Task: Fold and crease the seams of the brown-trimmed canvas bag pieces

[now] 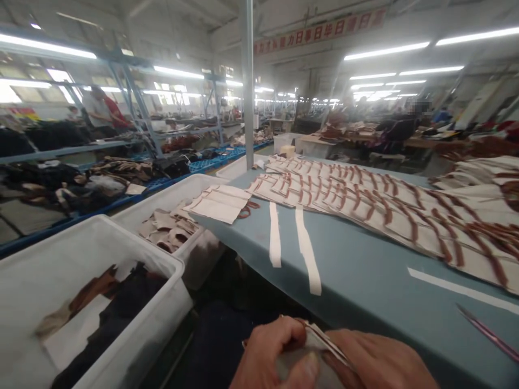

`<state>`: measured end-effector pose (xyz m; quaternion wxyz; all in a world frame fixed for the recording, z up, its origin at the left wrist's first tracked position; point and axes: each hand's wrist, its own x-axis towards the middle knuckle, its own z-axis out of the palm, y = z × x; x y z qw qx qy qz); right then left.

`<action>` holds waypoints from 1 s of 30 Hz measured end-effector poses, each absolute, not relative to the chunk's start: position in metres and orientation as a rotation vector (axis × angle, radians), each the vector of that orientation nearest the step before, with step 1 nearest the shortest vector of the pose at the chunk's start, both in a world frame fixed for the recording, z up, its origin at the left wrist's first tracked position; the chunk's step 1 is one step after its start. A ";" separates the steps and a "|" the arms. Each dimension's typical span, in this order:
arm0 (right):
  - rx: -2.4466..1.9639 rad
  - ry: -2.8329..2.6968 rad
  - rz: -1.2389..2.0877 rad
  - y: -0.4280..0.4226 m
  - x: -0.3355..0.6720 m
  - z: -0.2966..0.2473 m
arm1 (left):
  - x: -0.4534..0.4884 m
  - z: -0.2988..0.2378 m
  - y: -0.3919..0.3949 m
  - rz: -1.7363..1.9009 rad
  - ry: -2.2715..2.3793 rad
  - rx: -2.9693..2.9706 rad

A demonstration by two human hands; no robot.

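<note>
At the bottom of the view, my left hand [267,348] is closed on a folded beige fabric piece [326,339] with brown edging, its thumb pressed against the cloth. My right hand [379,356] grips the same piece from the other side, most of its fingers out of sight. Both hands are just in front of the blue-green table [251,237]. On that table lie overlapping rows of beige fabric pieces with brown trim [365,200]. Two cream strips [308,251] lie near the front edge. A slim pointed metal tool [488,329] with a purplish body rests at the right.
Left of the table stand a white bin [162,265] with dark and brown cloth, and another white bin [133,208] holding beige pieces. A metal post [247,86] rises behind the table. Blue shelving [138,108] carries garments at left. Other people work farther back.
</note>
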<state>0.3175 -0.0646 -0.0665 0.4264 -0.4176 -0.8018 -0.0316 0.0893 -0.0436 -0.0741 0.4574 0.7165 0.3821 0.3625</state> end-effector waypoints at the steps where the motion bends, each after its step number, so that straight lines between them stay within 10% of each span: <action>1: -1.027 -2.071 -0.042 -0.063 0.307 -0.067 | 0.085 -0.066 -0.044 0.855 1.010 1.734; 15: -1.407 -1.384 1.626 -0.085 0.262 -0.073 | 0.045 -0.076 -0.062 0.547 1.045 1.490; 30: -1.248 -1.224 1.928 -0.075 0.273 -0.083 | 0.051 -0.067 -0.050 0.530 1.018 1.730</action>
